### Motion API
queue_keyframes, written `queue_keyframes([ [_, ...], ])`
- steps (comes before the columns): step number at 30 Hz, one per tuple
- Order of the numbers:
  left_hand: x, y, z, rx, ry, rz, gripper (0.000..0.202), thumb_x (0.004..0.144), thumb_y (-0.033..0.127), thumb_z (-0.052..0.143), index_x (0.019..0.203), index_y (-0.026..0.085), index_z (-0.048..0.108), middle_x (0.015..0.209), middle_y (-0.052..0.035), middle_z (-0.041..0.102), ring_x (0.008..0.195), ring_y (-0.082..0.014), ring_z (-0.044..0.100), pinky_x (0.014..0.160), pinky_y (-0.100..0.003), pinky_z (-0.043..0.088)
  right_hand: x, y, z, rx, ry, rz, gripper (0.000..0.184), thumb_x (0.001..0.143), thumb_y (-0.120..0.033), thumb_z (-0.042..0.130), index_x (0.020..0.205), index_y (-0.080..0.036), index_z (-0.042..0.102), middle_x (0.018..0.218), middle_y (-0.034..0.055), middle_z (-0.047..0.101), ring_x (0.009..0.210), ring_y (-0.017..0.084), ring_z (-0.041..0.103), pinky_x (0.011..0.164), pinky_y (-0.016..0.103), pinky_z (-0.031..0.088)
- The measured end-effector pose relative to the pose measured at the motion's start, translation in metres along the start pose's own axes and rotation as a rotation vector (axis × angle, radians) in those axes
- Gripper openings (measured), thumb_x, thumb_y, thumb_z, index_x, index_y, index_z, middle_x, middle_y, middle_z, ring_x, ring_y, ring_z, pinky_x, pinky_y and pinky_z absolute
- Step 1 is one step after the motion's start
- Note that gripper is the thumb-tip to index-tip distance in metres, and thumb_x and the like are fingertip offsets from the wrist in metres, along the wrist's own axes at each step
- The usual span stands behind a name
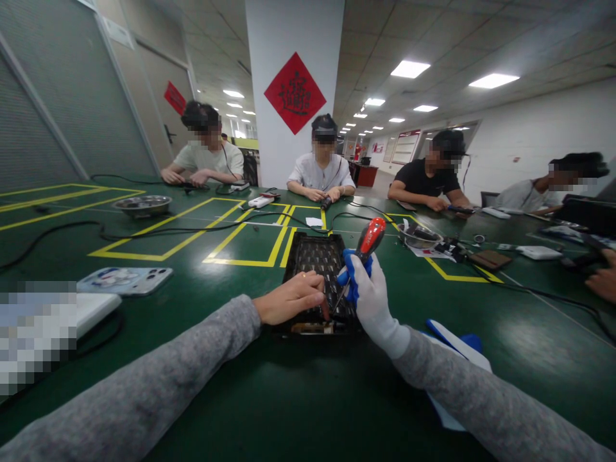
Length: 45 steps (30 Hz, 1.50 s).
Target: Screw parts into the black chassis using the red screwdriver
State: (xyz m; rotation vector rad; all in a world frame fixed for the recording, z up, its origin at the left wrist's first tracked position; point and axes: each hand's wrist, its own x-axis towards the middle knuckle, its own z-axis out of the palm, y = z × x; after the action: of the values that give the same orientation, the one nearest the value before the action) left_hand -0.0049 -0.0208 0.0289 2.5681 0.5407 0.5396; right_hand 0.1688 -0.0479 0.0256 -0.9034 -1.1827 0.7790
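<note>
A black rectangular case (312, 253), its inside covered by rows of small shiny marks, lies on the green table before me. My bare left hand (293, 298) is over its left side. The fingers are bent together and point down into the near part of the case; what they hold, if anything, is hidden. In a white glove with blue fingers, my right hand (373, 292) grips a screwdriver (373, 236) with a red and black handle. The shaft slants down to the left, its tip close to my left fingertips. A brownish strip (312, 328) shows along the case's near end.
A blue and white glove (457, 343) lies under my right forearm. To my left are a phone (128, 280) and a partly blurred white object (96, 314). Metal bowls (143, 205) (421, 236), cables and yellow tape outlines (240, 262) spread across the table. Several people sit around it.
</note>
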Motion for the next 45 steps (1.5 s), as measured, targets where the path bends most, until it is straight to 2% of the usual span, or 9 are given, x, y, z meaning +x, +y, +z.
queue_keyframes([
  [13,-0.001,0.001,-0.001,-0.025,0.0,0.01,0.062,0.089,0.051,0.017,0.086,0.02,0.07,0.08,-0.0032,0.045,0.079,-0.016,0.04,0.084,-0.031,0.032,0.001,0.001,-0.001,0.01,0.029,0.021,0.029,0.081,-0.047,0.049,0.091,-0.02,0.052,0.06,-0.005,0.053,0.046,0.006,0.042,0.042,0.018,0.034],
  [19,-0.002,0.004,-0.001,-0.075,0.049,-0.039,0.059,0.092,0.045,0.015,0.091,0.017,0.066,0.085,-0.004,0.049,0.084,-0.0156,0.044,0.085,-0.03,0.034,0.003,0.001,-0.001,0.063,0.058,0.045,0.028,0.08,-0.047,0.051,0.088,-0.02,0.051,0.059,-0.0053,0.051,0.046,0.006,0.044,0.041,0.017,0.035],
  [22,0.002,0.0,0.001,-0.119,0.091,-0.077,0.046,0.091,0.044,0.029,0.089,0.016,0.065,0.085,-0.0031,0.053,0.084,-0.0146,0.048,0.084,-0.03,0.036,0.003,0.0,0.0,0.127,0.046,0.075,0.028,0.079,-0.047,0.052,0.087,-0.02,0.05,0.058,-0.0051,0.052,0.046,0.006,0.046,0.04,0.016,0.035],
  [26,0.011,-0.007,0.002,-0.191,0.067,-0.167,0.033,0.075,0.045,0.06,0.087,0.014,0.065,0.083,-0.0023,0.059,0.077,-0.0132,0.053,0.073,-0.025,0.042,0.003,-0.002,0.001,0.177,0.021,0.116,0.03,0.079,-0.047,0.052,0.094,-0.021,0.051,0.054,-0.0053,0.054,0.04,0.007,0.045,0.037,0.016,0.034],
  [30,0.018,-0.01,0.005,-0.208,0.074,-0.153,0.029,0.069,0.041,0.067,0.077,0.013,0.066,0.079,-0.003,0.062,0.075,-0.0129,0.056,0.071,-0.024,0.043,0.004,-0.004,0.001,0.2,0.002,0.119,0.03,0.077,-0.045,0.056,0.094,-0.02,0.051,0.054,-0.0057,0.054,0.038,0.006,0.045,0.038,0.017,0.037],
  [34,0.019,-0.012,0.006,-0.215,0.105,-0.084,0.024,0.076,0.035,0.061,0.079,0.012,0.067,0.081,-0.0047,0.064,0.077,-0.013,0.057,0.074,-0.024,0.044,0.009,-0.008,-0.001,0.259,-0.096,0.153,0.033,0.077,-0.044,0.056,0.098,-0.019,0.053,0.056,-0.005,0.055,0.04,0.005,0.044,0.037,0.016,0.035],
  [37,0.019,-0.016,0.004,-0.256,0.077,-0.06,0.024,0.079,0.033,0.058,0.082,0.012,0.068,0.082,-0.0057,0.065,0.079,-0.0133,0.058,0.076,-0.024,0.044,0.013,-0.012,-0.004,0.269,-0.19,0.183,0.036,0.077,-0.042,0.057,0.103,-0.018,0.055,0.061,-0.0039,0.056,0.044,0.005,0.045,0.039,0.016,0.035],
  [41,0.021,-0.022,0.002,-0.313,-0.002,-0.111,0.025,0.075,0.034,0.063,0.081,0.011,0.069,0.079,-0.0053,0.066,0.075,-0.0128,0.059,0.073,-0.023,0.046,0.018,-0.011,-0.006,0.299,-0.323,0.256,0.035,0.074,-0.037,0.061,0.104,-0.019,0.057,0.066,-0.0034,0.057,0.05,0.005,0.048,0.045,0.017,0.038],
  [45,0.021,-0.023,0.004,-0.323,0.012,-0.108,0.025,0.073,0.034,0.064,0.078,0.01,0.069,0.076,-0.0056,0.067,0.071,-0.0125,0.06,0.07,-0.022,0.046,0.02,-0.003,-0.005,0.336,-0.373,0.33,0.037,0.071,-0.035,0.065,0.104,-0.019,0.058,0.07,-0.0025,0.059,0.054,0.006,0.051,0.05,0.018,0.042],
])
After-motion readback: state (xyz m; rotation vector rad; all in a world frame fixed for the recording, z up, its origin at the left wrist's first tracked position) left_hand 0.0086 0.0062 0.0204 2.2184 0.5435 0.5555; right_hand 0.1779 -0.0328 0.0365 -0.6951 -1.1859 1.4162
